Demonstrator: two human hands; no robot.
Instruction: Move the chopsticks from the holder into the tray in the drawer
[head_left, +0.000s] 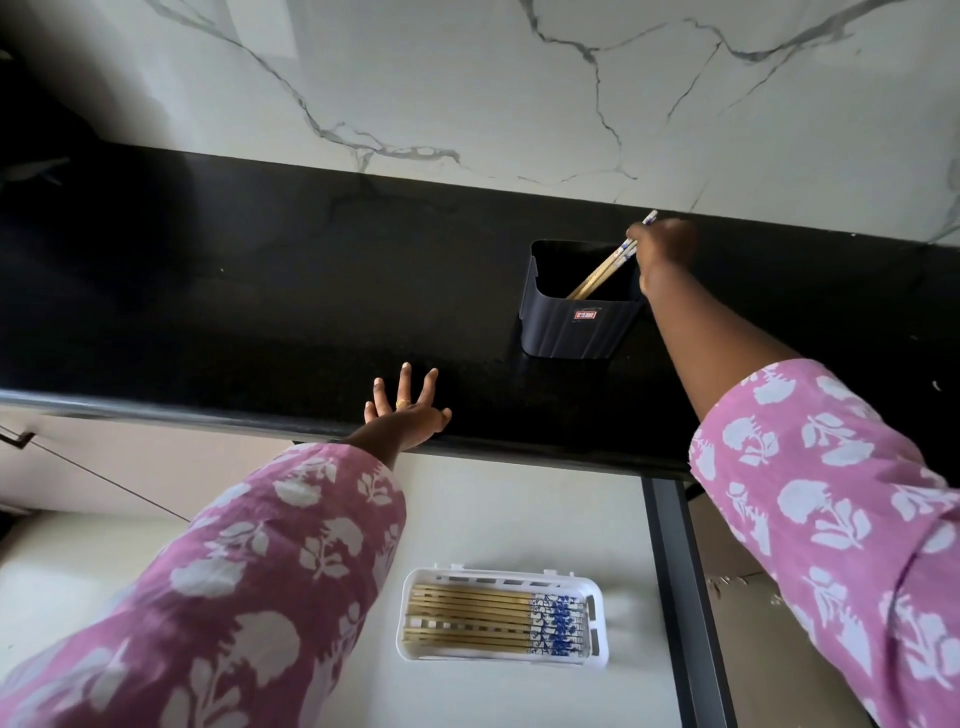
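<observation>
A dark blue holder (576, 327) stands on the black countertop (260, 291). A few bamboo chopsticks (597, 275) with blue-and-white tops lean inside it. My right hand (665, 254) is at the holder's far right corner and pinches their upper ends. My left hand (405, 410) rests with spread fingers on the counter's front edge. Below, a white tray (597, 657) lies in the open drawer (519, 519) and holds several chopsticks (467, 618) laid side by side.
A white marble wall (519, 93) rises behind the counter. The drawer's dark right side rail (675, 571) runs beside the tray. A cabinet handle (18, 439) shows at the left under the counter edge.
</observation>
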